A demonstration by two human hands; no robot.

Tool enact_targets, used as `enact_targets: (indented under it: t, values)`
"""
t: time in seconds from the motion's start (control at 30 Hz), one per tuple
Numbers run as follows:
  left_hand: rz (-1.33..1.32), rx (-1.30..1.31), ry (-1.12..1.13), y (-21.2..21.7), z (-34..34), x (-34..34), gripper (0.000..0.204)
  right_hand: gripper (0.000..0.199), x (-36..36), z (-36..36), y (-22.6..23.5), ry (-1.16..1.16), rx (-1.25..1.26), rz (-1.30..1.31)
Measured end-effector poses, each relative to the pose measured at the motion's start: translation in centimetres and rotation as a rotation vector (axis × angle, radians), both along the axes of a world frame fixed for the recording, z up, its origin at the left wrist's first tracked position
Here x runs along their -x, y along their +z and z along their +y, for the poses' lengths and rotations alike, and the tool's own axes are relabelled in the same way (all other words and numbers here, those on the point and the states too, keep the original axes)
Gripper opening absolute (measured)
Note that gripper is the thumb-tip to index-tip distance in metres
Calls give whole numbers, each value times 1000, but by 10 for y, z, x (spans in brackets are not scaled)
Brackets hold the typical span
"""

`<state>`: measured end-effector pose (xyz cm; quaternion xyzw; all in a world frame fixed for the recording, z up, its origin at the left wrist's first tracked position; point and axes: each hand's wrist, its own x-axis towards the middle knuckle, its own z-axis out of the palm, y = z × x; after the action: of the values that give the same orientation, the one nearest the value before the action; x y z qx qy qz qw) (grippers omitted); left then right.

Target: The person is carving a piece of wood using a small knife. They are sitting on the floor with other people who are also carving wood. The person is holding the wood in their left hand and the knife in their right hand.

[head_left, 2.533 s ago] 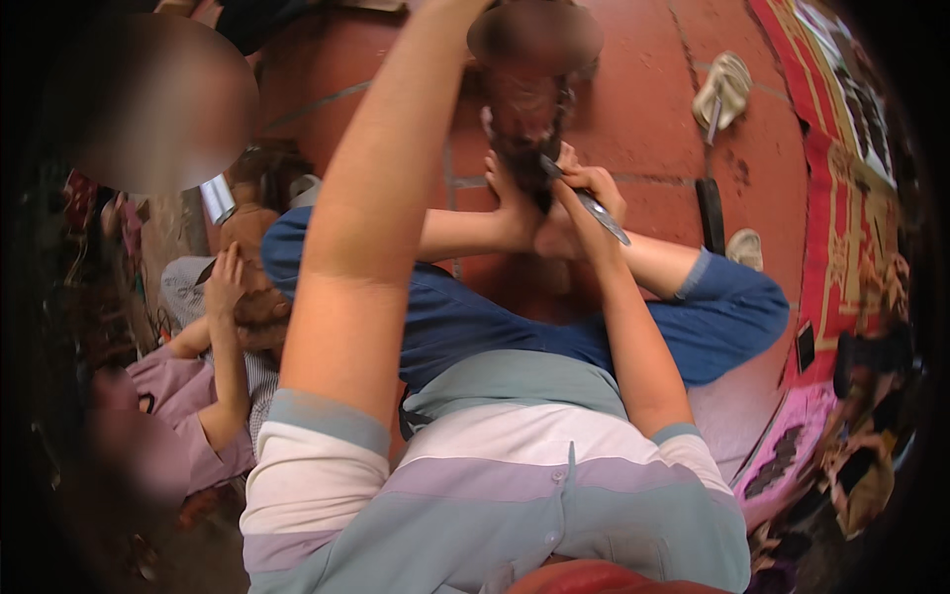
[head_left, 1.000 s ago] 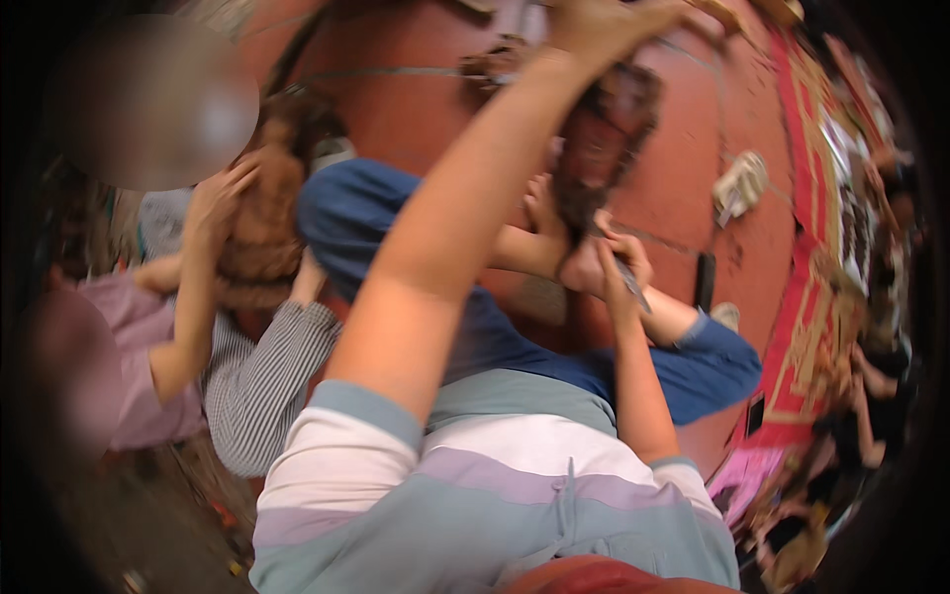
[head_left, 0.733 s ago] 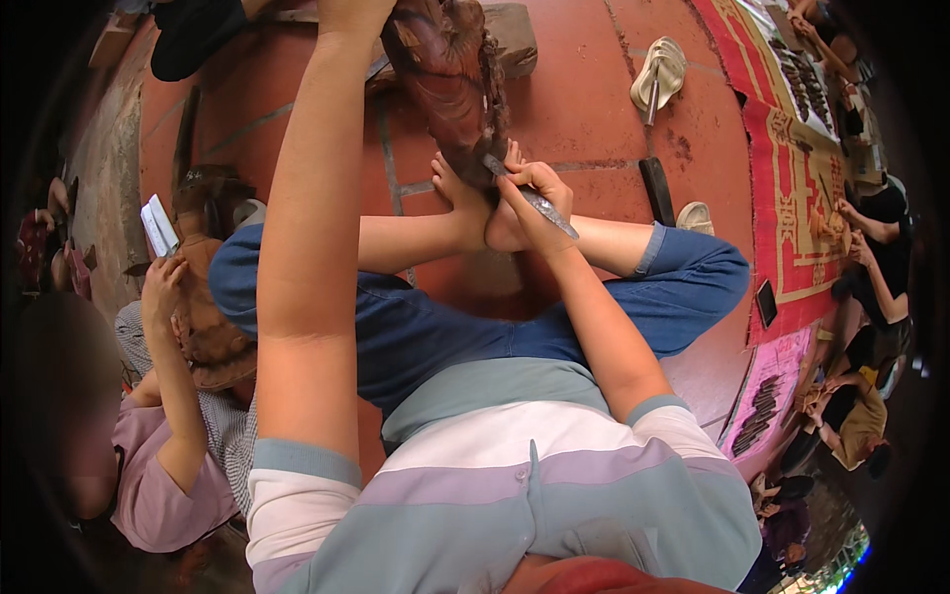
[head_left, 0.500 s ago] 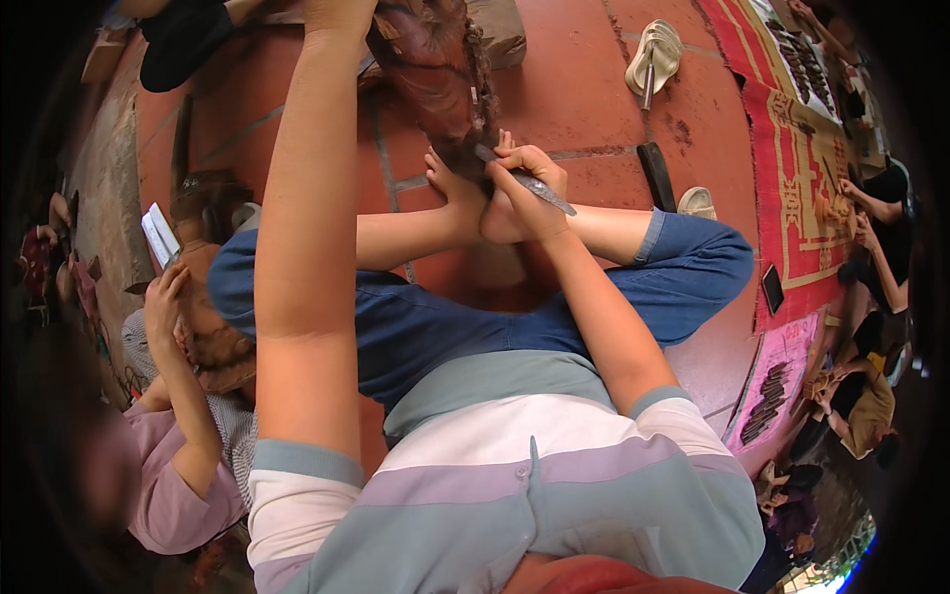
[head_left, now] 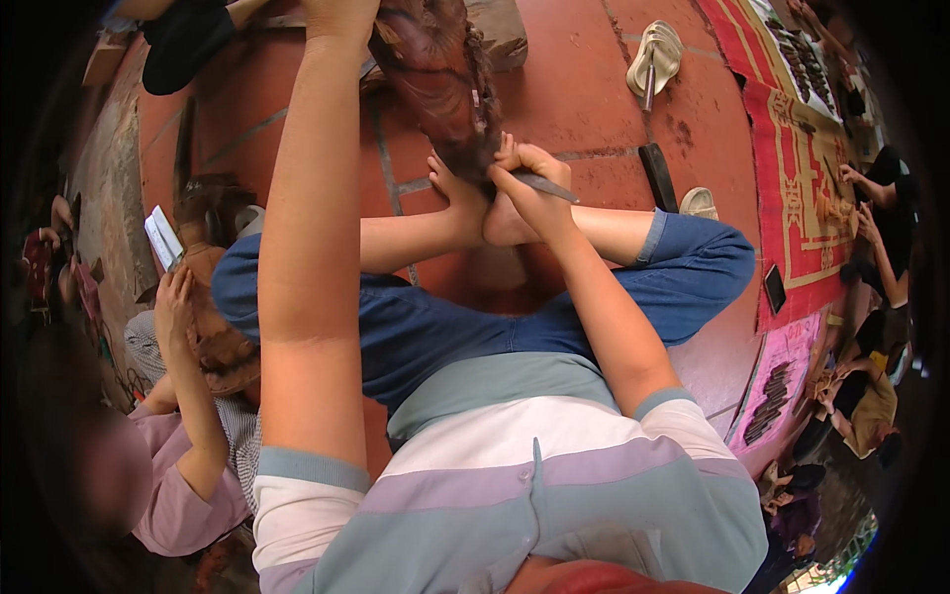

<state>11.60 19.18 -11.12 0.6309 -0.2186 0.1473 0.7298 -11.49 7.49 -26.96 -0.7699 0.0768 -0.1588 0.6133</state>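
A reddish-brown carved piece of wood [head_left: 427,74], glossy with dark streaks, slants down from the top edge to between my bare feet. My right hand [head_left: 534,188] is closed round a thin grey metal blade [head_left: 547,186] beside the wood's lower end. One end of the blade sticks out to the right of my fingers; its other end is hidden by the hand and wood. Reaching far forward, my left hand [head_left: 341,14] is cut off by the top edge, next to the wood's upper left side. Its fingers do not show.
To the right lie a sandal [head_left: 654,57] with a long-handled tool [head_left: 656,178] below it, a red patterned mat [head_left: 792,198] and a dark phone [head_left: 774,288]. At left, a co-worker's hand [head_left: 175,294] holds a white paper-like item [head_left: 163,236]. Other people sit at far right.
My right hand has turned the blade, so its broad face shows less and it points more level to the right. The left arm has barely shifted.
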Motion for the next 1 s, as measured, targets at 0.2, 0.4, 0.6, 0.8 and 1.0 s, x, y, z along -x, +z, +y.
enact_targets:
  t: [0.2,0.4,0.6,0.8,1.0]
  values:
    - [5,30,-6,-2,-1,4,22,8,11,2,-9,-26,-80,-1]
    - [-5,5,30,-1,-1,0,22,7,3,5,-6,-44,10,-60]
    - [-36,4,-26,-1,-6,-3,19,10,-10,10,-3,-93,1,-24]
    - [-50,-8,-8,2,-10,0,16,9,8,7,-3,-79,-85,54]
    - [-33,-17,-9,0,-12,2,15,8,20,10,-18,-61,-21,-59]
